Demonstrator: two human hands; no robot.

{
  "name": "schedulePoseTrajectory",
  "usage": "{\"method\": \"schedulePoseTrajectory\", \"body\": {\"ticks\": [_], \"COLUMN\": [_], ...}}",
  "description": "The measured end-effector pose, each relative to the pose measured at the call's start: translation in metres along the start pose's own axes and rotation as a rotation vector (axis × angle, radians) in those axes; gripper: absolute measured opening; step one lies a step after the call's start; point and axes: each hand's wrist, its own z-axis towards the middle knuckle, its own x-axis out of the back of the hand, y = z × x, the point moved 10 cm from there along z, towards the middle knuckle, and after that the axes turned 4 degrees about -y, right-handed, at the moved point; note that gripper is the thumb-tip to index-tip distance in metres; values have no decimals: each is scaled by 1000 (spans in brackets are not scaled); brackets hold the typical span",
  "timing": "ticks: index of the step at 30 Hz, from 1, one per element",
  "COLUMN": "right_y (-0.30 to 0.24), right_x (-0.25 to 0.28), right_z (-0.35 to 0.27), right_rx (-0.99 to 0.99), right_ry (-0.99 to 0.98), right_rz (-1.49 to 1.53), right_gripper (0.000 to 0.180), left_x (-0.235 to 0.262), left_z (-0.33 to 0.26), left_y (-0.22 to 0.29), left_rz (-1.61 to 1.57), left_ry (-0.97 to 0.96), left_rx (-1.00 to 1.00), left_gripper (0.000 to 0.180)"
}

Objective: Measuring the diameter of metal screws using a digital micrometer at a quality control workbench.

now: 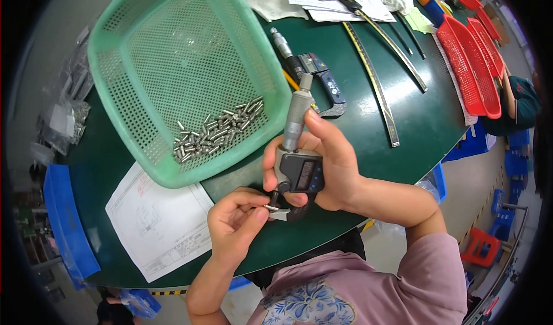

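The glossy dark-green desk (426,117) carries a pale-green perforated plastic basket (184,48) next to a white printed sheet (164,227). Right of the basket lies a black-and-silver digital micrometer (329,84).

The left forearm (210,282) slants upward across the near edge of the tabletop (415,129), bare to the elbow. The left hand (233,224) is above the surface just inside that edge, its thumb (252,224) and forefinger brought together in a pinch toward the right hand (337,172), the other fingers bent behind. The right elbow (429,218) lies outside the near edge and is sharply bent, so the bare right forearm (391,201) runs leftward to the wrist. The right hand is closed in a grip, the right thumb (324,130) reaching up toward the far edge, the fingers (269,163) wrapped around so that their tips show on the left.
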Motion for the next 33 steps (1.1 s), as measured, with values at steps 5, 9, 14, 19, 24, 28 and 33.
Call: {"method": "schedulePoseTrajectory", "body": {"ticks": [5,9,14,19,24,28,33], "right_y": [1,-3,-1,0,-2,0,2], "right_x": [-2,-6,-6,-4,-1,-2,-9], "right_z": [1,0,0,0,-2,0,0], "right_rx": [9,50,23,9,20,10,14], "right_ry": [-39,-63,-67,-61,-13,-41,-87], "right_rz": [7,-25,31,84,20,-20,-33], "right_gripper": [70,69,70,65,63,69,72], "left_x": [7,5,4,0,-1,1,3], "left_z": [-2,-2,-2,-1,-1,-3,-4], "left_y": [-11,-11,-9,-10,-11,-13,-16], "left_rz": [0,20,21,-62,-47,-51,-24], "left_ry": [50,0,-6,-43,-49,-14,-27], "left_rx": [145,121,78,72,91,159,163], "left_gripper": [12,12,12,14,14,14,14]}}
